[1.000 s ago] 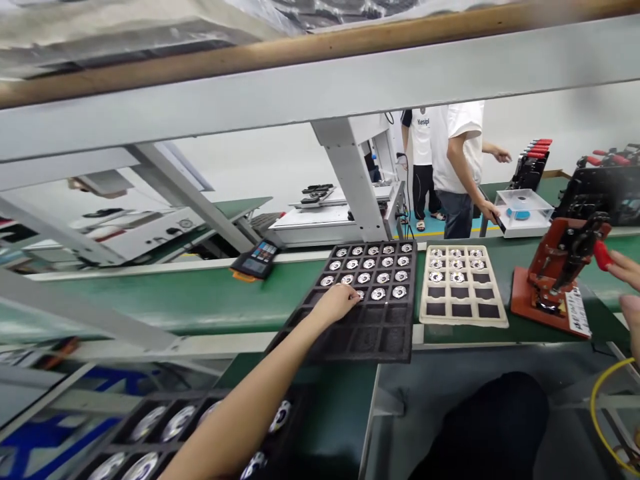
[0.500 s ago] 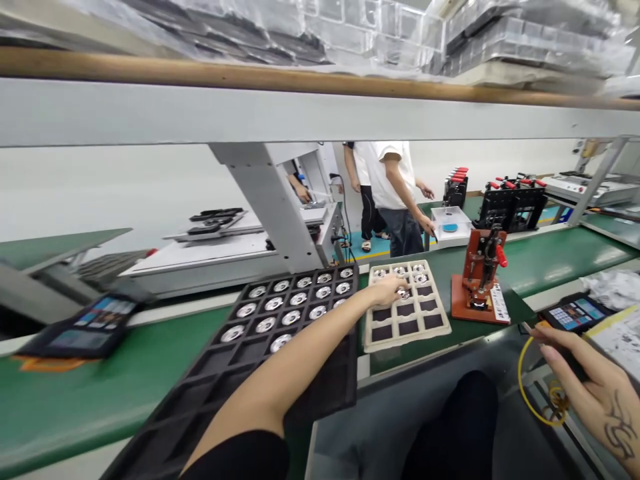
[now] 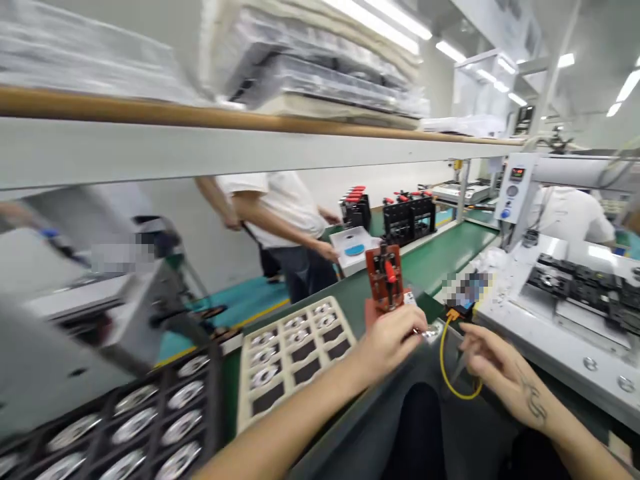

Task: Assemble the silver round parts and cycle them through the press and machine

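My left hand (image 3: 390, 339) is closed on a small shiny metal part (image 3: 428, 332), partly hidden by the fingers. It is just in front of a red toggle clamp fixture (image 3: 383, 277) with a red handle. My right hand (image 3: 503, 373) is to the right, fingers curled together; what they hold, if anything, I cannot make out. A yellow cord (image 3: 444, 370) loops beside its fingertips. Left of the fixture lies a cream tray (image 3: 245, 380) with round metal parts in some pockets. At lower left, a black tray (image 3: 216, 393) holds several round metal parts.
A shelf beam (image 3: 250, 150) crosses above the bench, loaded with plastic-wrapped trays (image 3: 340, 83). Black fixtures (image 3: 409, 217) with red handles stand farther back. A person in a white shirt (image 3: 280, 207) stands across the bench by a white box (image 3: 353, 247). A white machine (image 3: 570, 320) is at right.
The view has swung right. My left hand has moved from the cream tray to the front of the red fixture, carrying a metal part. My right hand is now closer to it.
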`<state>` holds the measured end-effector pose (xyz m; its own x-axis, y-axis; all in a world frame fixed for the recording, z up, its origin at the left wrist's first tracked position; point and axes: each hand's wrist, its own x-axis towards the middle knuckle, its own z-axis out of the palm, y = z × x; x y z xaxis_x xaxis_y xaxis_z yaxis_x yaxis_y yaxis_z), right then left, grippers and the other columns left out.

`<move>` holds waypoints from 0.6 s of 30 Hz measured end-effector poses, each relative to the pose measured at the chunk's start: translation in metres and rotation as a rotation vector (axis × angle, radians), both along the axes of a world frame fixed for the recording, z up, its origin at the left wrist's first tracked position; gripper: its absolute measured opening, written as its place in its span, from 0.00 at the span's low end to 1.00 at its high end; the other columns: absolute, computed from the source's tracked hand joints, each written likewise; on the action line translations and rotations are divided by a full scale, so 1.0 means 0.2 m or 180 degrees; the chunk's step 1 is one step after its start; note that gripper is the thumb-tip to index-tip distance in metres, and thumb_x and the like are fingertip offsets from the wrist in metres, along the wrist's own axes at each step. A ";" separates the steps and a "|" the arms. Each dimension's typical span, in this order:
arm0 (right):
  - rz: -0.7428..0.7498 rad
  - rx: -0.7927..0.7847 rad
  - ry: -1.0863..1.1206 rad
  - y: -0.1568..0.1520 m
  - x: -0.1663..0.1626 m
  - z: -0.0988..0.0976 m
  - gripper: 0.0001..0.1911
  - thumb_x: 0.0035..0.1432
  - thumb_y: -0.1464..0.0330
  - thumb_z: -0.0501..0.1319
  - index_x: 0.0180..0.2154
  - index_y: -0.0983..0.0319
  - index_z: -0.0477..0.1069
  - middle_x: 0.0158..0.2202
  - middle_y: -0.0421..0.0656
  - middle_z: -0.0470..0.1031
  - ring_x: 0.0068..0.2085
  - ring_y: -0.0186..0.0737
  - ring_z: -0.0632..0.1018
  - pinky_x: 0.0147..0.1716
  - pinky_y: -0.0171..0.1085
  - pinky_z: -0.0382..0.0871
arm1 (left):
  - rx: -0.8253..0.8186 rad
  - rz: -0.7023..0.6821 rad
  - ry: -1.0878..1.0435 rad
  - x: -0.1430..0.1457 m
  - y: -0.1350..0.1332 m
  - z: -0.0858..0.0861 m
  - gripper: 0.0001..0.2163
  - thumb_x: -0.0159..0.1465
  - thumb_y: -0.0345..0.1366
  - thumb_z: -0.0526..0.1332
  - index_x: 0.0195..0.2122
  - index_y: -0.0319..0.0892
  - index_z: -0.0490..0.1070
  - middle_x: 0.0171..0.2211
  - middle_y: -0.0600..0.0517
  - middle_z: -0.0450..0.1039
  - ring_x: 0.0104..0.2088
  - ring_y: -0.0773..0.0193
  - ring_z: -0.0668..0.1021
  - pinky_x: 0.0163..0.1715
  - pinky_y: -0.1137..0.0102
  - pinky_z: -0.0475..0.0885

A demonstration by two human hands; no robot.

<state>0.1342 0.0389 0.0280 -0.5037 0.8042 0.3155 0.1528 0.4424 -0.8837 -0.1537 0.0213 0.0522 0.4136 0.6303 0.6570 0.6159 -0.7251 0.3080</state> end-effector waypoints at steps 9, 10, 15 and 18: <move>-0.0425 -0.0107 0.0123 0.04 0.22 0.15 0.20 0.60 0.60 0.75 0.51 0.59 0.79 0.33 0.38 0.75 0.33 0.38 0.74 0.34 0.37 0.71 | 0.1302 -0.1345 0.0285 0.50 0.28 0.04 0.10 0.77 0.27 0.57 0.56 0.41 0.73 0.44 0.42 0.84 0.44 0.54 0.84 0.44 0.59 0.81; -0.0486 -0.0093 0.0090 0.05 0.26 0.15 0.19 0.60 0.60 0.75 0.51 0.59 0.79 0.32 0.37 0.74 0.32 0.37 0.73 0.32 0.37 0.70 | 0.1298 -0.1426 0.0279 0.54 0.30 0.03 0.10 0.76 0.27 0.58 0.55 0.41 0.73 0.43 0.42 0.83 0.44 0.54 0.84 0.44 0.59 0.81; -0.1072 0.0157 -0.0212 0.12 0.50 0.15 0.18 0.58 0.60 0.74 0.47 0.60 0.79 0.27 0.36 0.70 0.28 0.36 0.70 0.28 0.36 0.65 | 0.0913 -0.1747 0.0309 0.79 0.49 0.04 0.13 0.75 0.29 0.60 0.59 0.44 0.71 0.52 0.41 0.79 0.51 0.53 0.83 0.52 0.60 0.80; -0.1818 0.0366 -0.0275 0.16 0.69 0.18 0.19 0.57 0.57 0.72 0.47 0.61 0.79 0.26 0.36 0.70 0.28 0.38 0.71 0.29 0.38 0.67 | 0.0097 -0.1598 0.0085 0.96 0.71 0.10 0.21 0.74 0.36 0.62 0.67 0.47 0.65 0.62 0.39 0.73 0.62 0.49 0.77 0.63 0.54 0.75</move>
